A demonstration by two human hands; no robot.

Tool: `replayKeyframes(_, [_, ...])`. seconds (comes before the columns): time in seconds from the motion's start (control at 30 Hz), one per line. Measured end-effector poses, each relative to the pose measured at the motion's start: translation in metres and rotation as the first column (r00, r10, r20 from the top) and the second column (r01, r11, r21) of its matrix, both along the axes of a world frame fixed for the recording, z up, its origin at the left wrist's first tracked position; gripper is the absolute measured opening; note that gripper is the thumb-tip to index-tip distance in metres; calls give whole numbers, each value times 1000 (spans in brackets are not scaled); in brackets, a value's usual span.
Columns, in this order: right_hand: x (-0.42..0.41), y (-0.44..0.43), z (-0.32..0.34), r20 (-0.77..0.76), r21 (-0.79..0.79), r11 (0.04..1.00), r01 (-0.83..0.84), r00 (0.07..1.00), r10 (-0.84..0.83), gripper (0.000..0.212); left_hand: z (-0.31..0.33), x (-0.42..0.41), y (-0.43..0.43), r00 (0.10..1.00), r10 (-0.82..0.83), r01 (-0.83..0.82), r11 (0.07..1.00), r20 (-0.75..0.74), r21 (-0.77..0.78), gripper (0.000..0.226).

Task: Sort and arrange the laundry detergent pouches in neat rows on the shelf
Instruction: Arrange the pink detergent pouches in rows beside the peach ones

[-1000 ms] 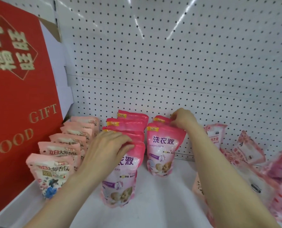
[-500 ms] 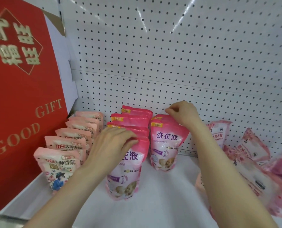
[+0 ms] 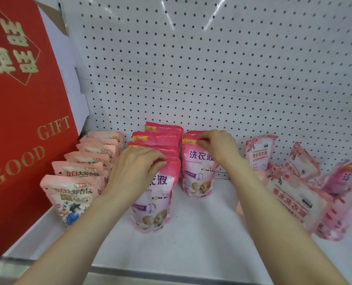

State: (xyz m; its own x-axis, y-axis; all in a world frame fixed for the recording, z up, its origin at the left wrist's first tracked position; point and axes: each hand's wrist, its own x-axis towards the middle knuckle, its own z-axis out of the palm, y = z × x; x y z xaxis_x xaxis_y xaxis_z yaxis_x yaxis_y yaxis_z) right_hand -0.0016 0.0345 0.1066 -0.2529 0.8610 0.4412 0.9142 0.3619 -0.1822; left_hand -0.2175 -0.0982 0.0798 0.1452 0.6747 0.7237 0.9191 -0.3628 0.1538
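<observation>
Three rows of pouches stand on the white shelf (image 3: 202, 239). The left row of pale pink pouches (image 3: 72, 194) runs back toward the wall. My left hand (image 3: 134, 169) grips the top of the front bright pink pouch (image 3: 152, 206) in the middle row, with several more upright behind it. My right hand (image 3: 218, 147) pinches the top edge of the front pink pouch (image 3: 197, 173) in the short third row. A loose heap of floral pink pouches (image 3: 294, 194) lies tumbled at the right.
A large red gift box (image 3: 21, 124) with gold lettering leans at the left end of the shelf. White pegboard (image 3: 212, 68) forms the back wall. The shelf's front edge (image 3: 171, 270) runs below my forearms.
Both hands stay on the same two pouch tops. My right hand has slid slightly forward, from the rear pouch onto the front pouch's top edge. The view has shifted a little.
</observation>
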Motion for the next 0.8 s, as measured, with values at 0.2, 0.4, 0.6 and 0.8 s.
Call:
replayKeyframes(0.2, [15,-39,-26,56,274,961,47,996,-64,43,-6,3,-11,999,-18,16,998,27,62,25])
replayKeyframes(0.4, [46,-127,-90,-15,388,922,10,1000,-4,43,-45,22,-39,994,-95,84,983,56,163,29])
replayKeyframes(0.6, [96,-216,-169,-77,308,949,71,996,-50,31,-109,67,-79,972,-194,195,981,134,6,26])
replayKeyframes(0.8, [175,-260,-194,-224,294,922,253,956,-191,26,-137,126,-101,946,-269,294,947,180,-130,27])
